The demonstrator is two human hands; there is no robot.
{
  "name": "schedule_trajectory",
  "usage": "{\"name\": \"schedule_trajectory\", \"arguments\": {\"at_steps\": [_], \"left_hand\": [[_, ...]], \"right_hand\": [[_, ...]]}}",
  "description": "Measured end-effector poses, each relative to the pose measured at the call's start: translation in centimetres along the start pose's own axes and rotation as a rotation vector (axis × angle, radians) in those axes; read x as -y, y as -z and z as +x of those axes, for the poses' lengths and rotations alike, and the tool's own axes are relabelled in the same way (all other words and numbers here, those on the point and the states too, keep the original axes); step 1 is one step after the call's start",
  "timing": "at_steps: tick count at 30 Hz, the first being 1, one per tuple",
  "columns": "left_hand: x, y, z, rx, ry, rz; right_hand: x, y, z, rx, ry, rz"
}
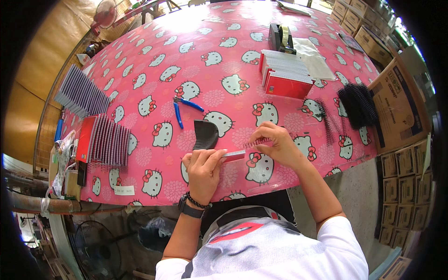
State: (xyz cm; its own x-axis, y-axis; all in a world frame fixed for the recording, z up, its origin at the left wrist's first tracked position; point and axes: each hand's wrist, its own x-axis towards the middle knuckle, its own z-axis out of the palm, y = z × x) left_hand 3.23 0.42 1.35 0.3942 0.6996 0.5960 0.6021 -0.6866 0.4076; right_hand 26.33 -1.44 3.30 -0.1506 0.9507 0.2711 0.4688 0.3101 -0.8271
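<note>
My left hand [204, 169] is closed on a thin booklet [234, 156] with a reddish face, its edge turned up toward me. Just right of it, my right hand [280, 145] pinches a dark spiral binding coil [252, 143]. The coil's left end is close to the booklet; whether it passes through the holes is too small to tell. Beyond my left hand lies a black curved trough-like piece [205, 134]. Farther off rest blue-handled cutting pliers [187, 108], their handles spread apart.
Unbound red-covered booklets [287, 77] stand right, before a tape dispenser [281, 39]. Black coils [357, 105] are heaped by a cardboard box [400, 107]. Coil-bound booklets [108, 142] and another row [81, 91] stand left. A pink cartoon-cat cloth [154, 112] covers the table.
</note>
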Motion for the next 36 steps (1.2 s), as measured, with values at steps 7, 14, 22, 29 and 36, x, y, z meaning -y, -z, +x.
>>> {"name": "schedule_trajectory", "arguments": {"at_steps": [7, 14, 22, 29, 36], "left_hand": [[0.1, -0.1, -0.1, -0.003, 0.016, -0.015], [-0.2, 0.4, 0.1, 0.031, 0.036, -0.02], [-2.0, 0.2, 1.5, 0.01, -0.027, -0.017], [-1.3, -0.9, 0.9, 0.042, 0.025, -0.051], [-1.7, -1.1, 0.9, 0.001, 0.041, -0.028]], "right_hand": [[-0.6, -0.3, 0.2, -0.009, 0.132, -0.005], [-0.5, 0.0, -0.2, 0.142, 0.161, 0.028], [0.0, 0.5, -0.9, 0.209, 0.026, -0.016], [-0.3, -0.4, -1.2, 0.037, 0.21, -0.138], [-0.5, -1.3, -1.6, -0.054, 0.292, -0.195]]}}
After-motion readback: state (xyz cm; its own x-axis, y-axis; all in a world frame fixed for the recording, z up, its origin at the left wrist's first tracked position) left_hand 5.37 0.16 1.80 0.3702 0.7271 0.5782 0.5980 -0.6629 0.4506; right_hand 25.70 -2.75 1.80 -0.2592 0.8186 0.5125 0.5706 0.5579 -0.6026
